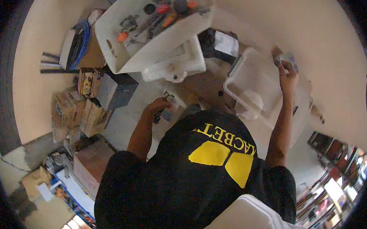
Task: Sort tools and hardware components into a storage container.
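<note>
left hand: the person's left hand (160, 105) is in front of the torso, fingers curled around a small metallic item (169, 95); a pale packet (167, 114) shows just below the fingers, too blurred to tell whether it is gripped too.
right hand: the right hand (288, 76) reaches out well apart from the left, its fingers closed on a small pale blue-grey packet (289, 59), held up near the wall (330, 65).
clear plastic bin: the translucent bin (269, 89) is below and beside the right forearm.
white basket: the large white basket (155, 49), at the top, holds a jumble of dark and orange tools (168, 20).
beneath the basket: a smaller white tray (185, 62) is partly covered by it; a black box (217, 46) with a white label is just to the right.
left side: coiled blue cable (83, 43) is above cardboard boxes (69, 108), near a dark grey box (118, 91).
shirt: black shirt (166, 190) with a yellow emblem (210, 153).
</note>
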`<state>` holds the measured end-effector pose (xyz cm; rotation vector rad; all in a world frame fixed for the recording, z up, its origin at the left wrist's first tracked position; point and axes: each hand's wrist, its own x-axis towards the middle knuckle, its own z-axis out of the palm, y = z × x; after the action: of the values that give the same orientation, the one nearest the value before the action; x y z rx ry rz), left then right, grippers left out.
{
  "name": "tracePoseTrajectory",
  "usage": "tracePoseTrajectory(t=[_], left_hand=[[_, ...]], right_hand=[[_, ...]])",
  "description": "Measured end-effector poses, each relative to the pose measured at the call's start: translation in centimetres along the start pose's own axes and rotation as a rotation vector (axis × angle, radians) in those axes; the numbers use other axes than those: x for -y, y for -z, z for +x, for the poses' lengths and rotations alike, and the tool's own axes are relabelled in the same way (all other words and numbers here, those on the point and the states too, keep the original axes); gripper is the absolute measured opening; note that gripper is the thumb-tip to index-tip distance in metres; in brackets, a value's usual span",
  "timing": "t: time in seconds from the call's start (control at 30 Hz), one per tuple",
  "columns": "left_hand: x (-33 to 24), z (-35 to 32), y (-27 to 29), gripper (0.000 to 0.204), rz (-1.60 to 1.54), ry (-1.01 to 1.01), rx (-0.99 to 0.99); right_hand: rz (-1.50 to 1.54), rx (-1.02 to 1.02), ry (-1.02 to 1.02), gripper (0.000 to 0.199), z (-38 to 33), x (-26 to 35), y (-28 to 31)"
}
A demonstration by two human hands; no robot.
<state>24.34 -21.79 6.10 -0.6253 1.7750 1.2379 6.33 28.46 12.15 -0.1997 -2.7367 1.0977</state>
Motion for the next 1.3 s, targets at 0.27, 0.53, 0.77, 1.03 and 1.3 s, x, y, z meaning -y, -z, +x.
tracePoseTrajectory(t=[0.27,0.53,0.77,1.03,1.3], left_hand=[[12.9,7.2,2.6,0.050,0.398,-0.586,0.078],[34.3,16.2,-0.8,0.043,0.748,-0.984,-0.166],[25.8,10.9,4.4,0.036,-0.347,0.129,0.047],[25.6,10.9,4.9,0.028,-0.536,0.270,0.075],[31.2,15.5,3.3,0.024,-0.789,-0.025,-0.035]], right_hand=[[0.058,-0.008,0.342,0.018,3.4,25.1,1.5],[0.030,0.698,0.745,0.019,8.8,39.1,-10.2],[-0.587,0.992,0.981,0.048,7.3,39.6,-17.4],[-0.833,0.945,1.146,0.062,5.6,37.8,-20.1],[-0.800,0.962,1.178,0.054,5.4,38.8,-20.9]])
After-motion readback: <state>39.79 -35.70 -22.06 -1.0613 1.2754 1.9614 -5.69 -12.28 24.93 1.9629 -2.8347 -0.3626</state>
